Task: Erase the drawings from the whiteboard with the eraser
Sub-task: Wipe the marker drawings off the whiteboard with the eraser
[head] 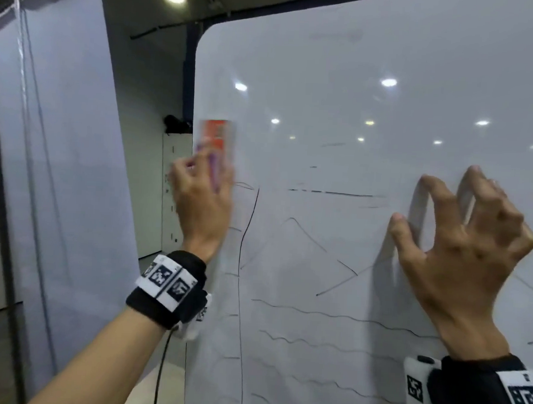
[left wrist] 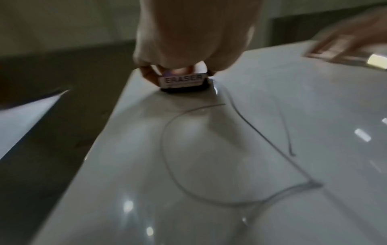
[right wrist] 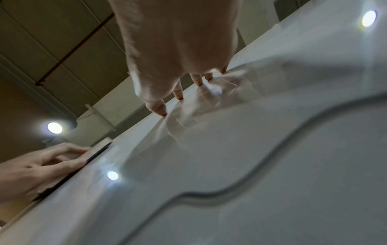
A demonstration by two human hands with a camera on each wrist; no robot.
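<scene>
An upright whiteboard [head: 373,93] fills the right of the head view, with thin black drawn lines [head: 249,219] across its lower half. My left hand [head: 202,195] grips an orange and white eraser [head: 216,142] and presses it flat on the board near its left edge; in the left wrist view the eraser [left wrist: 181,82] shows the word ERASER, its dark felt on the board. My right hand [head: 461,239] is spread, its fingertips [right wrist: 180,97] propped on the board at mid-right. The left hand is blurred.
Wavy drawn lines [head: 313,343] run across the board's lower part. A pale partition panel [head: 54,159] stands to the left, with a gap and a dark doorway behind the board's left edge [head: 189,228]. Ceiling lamps reflect on the glossy board.
</scene>
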